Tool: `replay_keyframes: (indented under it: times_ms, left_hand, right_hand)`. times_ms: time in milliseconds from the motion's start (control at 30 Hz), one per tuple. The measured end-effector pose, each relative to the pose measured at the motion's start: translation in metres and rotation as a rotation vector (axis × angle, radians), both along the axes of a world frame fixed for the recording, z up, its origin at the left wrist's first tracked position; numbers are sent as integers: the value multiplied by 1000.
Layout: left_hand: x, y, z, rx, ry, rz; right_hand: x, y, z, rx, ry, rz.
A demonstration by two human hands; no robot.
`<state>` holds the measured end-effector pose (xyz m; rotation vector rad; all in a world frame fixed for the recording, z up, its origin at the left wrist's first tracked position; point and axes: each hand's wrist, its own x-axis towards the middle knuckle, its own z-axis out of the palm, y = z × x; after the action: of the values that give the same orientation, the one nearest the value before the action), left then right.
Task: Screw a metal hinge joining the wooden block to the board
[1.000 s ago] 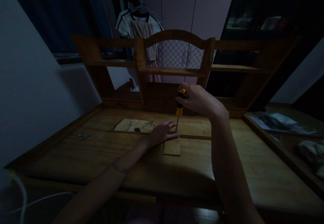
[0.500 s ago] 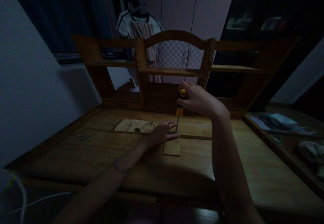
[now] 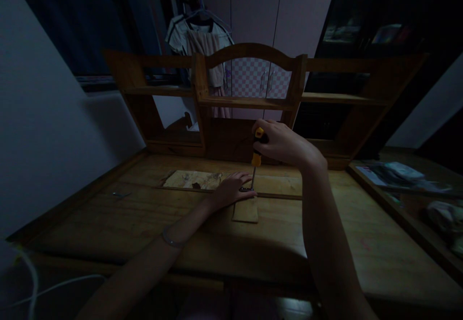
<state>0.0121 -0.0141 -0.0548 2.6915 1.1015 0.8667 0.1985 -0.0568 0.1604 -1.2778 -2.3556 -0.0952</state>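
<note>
Screwdriver [image 3: 256,159]: near-upright, tip down at a small dark metal part [image 3: 246,189] over the long board [image 3: 278,185]. Expect a light, stiff tool; take hold at the thick yellow-and-black handle, as the thin shank likely offers poor purchase. Right hand [image 3: 282,140]: fingers closed around the handle. Left hand [image 3: 229,188]: fingers extended, parted from the thumb, resting on the work beside the metal part. A short board [image 3: 246,212] projects toward the near edge of the wooden desk [image 3: 333,228]; both boards look rigid. Beyond: shelf unit [image 3: 248,102], hanging clothes [image 3: 204,45] and pale cabinet doors [image 3: 255,16], dimly lit.
</note>
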Motion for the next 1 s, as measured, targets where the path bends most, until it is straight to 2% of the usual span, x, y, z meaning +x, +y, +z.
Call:
replay_keyframes:
  times_ms: [200, 400, 600, 833, 1000]
  left_hand:
    - [0, -1, 1, -23, 0, 1]
    - [0, -3, 3, -33, -13, 2]
    - [1, -1, 2, -18, 0, -5]
    - [2, -1, 3, -15, -8, -14]
    - [1, -1, 3, -16, -11, -16]
  right_hand:
    - [0, -2, 0, 3, -4, -46]
    - [0, -5, 2, -14, 23, -7]
    - [-2, -5, 1, 14, -13, -86]
    - [-1, -6, 2, 9, -1, -20]
    - [-4, -2, -2, 34, -18, -72]
